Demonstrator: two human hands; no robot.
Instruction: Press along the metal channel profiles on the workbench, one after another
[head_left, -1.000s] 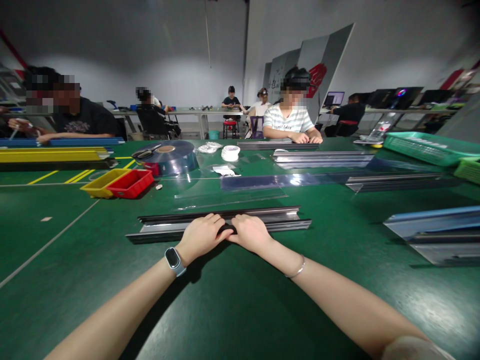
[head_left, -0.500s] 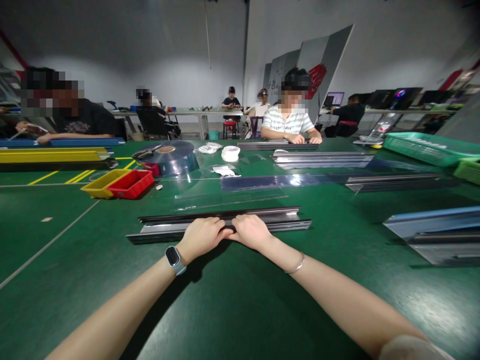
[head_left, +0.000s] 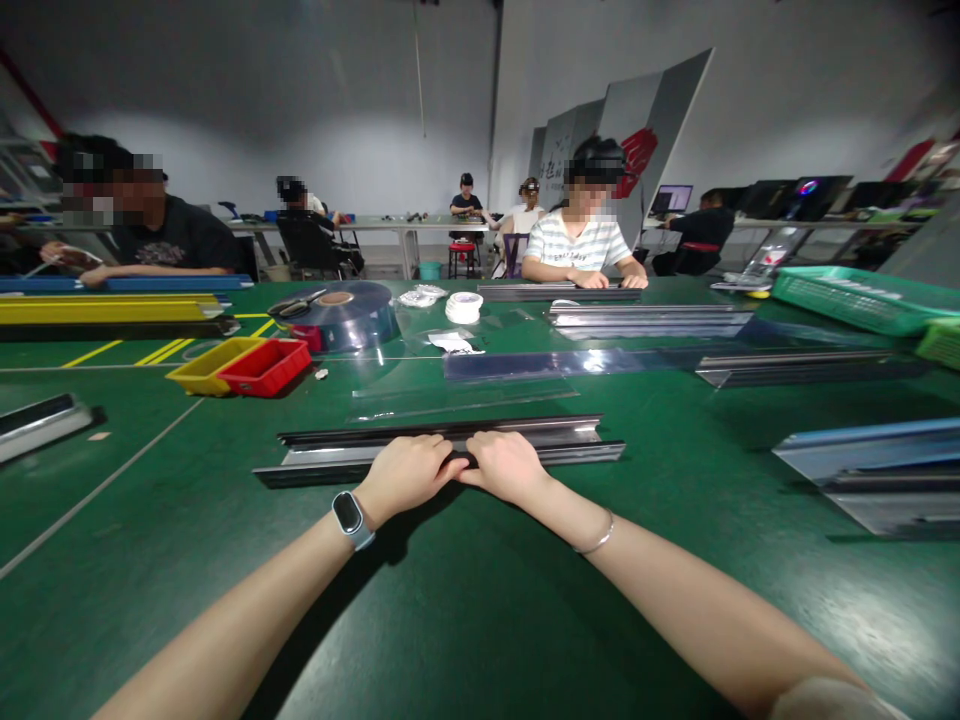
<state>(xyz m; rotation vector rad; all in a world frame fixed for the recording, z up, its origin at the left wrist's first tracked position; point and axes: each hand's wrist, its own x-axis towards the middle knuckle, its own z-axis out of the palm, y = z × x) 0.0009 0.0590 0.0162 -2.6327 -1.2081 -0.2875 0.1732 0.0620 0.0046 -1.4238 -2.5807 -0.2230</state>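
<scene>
A long dark channel-shaped profile [head_left: 577, 440] lies crosswise on the green table, its inner side shiny grey. My left hand [head_left: 409, 472], with a watch band at the wrist, grips its middle, fingers curled over into the channel and thumb along the near edge. Right beside it, my right hand [head_left: 506, 465] holds the same profile in a like way, the two thumbs almost touching. The fingertips of both hands are hidden inside the channel. Just beyond the profile lies a clear plastic strip [head_left: 465, 398].
Yellow [head_left: 206, 368] and red [head_left: 266, 368] bins stand left of a clear film roll [head_left: 352, 318] with scissors on top. White tape rolls [head_left: 463, 308] sit mid-table. Blue profiles [head_left: 877, 450] lie right, near a green basket [head_left: 862, 300]. A co-worker [head_left: 577, 240] sits opposite.
A silvery dark-topped object has come into view at the left edge. The view has shifted slightly; both my hands keep the same hold on the profile.
</scene>
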